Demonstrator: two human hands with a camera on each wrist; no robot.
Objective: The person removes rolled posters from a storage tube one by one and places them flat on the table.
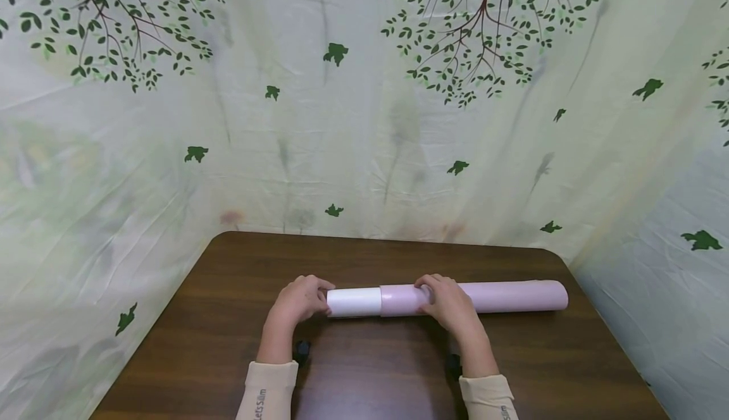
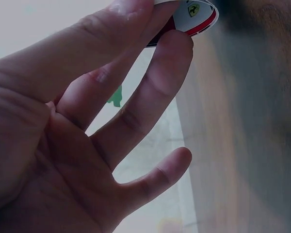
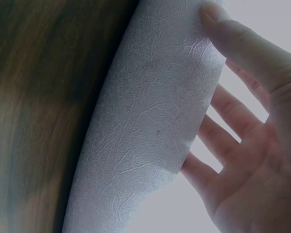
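"Beige fabric sleeves (image 1: 267, 389) lie nearest; beyond?"

"A smooth white roll (image 1: 354, 303), long axis left to right, its right end meeting a lilac textured roll (image 1: 518, 296), on the brown wood-grained desk (image 1: 370, 369)."

"Hands?"

"Left hand (image 1: 299, 300) pinches the white roll's left end; right hand (image 1: 452, 306), nearer their join, grips the lilac roll."

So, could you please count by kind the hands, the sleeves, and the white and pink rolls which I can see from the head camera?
Hands: 2 (left hand, right hand)
Sleeves: 2 (left sleeve, right sleeve)
White roll: 1
Pink roll: 1
Total: 6
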